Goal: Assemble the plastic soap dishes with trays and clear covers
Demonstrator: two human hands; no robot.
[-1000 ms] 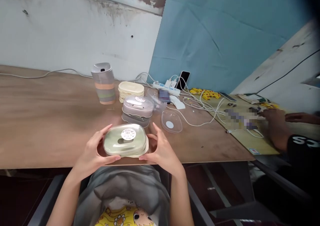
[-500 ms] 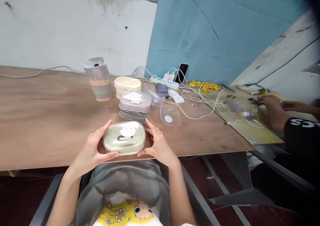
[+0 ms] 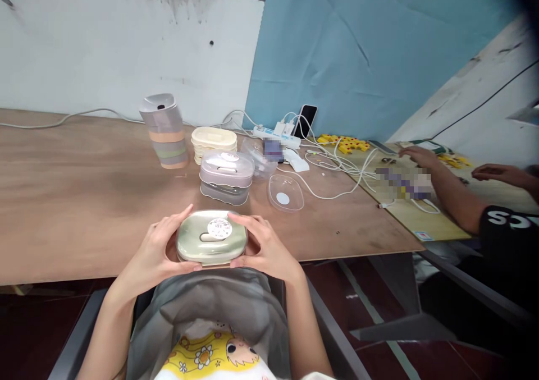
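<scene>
Between my two hands at the table's front edge is a green oval box (image 3: 197, 237) under a clear lid, with a round white label (image 3: 219, 228) on top. My left hand (image 3: 166, 245) grips its left end, thumb along the near side. On the right end, my right hand (image 3: 263, 242) holds it too, index finger reaching over the lid's far right edge near the label. Just beyond stand two stacked similar boxes, a pinkish one (image 3: 238, 175) over a grey one (image 3: 225, 193). A loose clear lid (image 3: 290, 201) with a white sticker lies right of them.
Cream oval pieces (image 3: 214, 137) are stacked behind, beside a tall stack of coloured cups (image 3: 165, 136). A power strip (image 3: 275, 137), white cables (image 3: 332, 195) and a phone (image 3: 306, 119) lie toward the blue cloth. Another person's hand (image 3: 421, 158) is over the adjoining table at right.
The green box has tilted slightly and shifted a little right in my hands. My right index finger has moved onto its lid. The other person's hand has moved left and back.
</scene>
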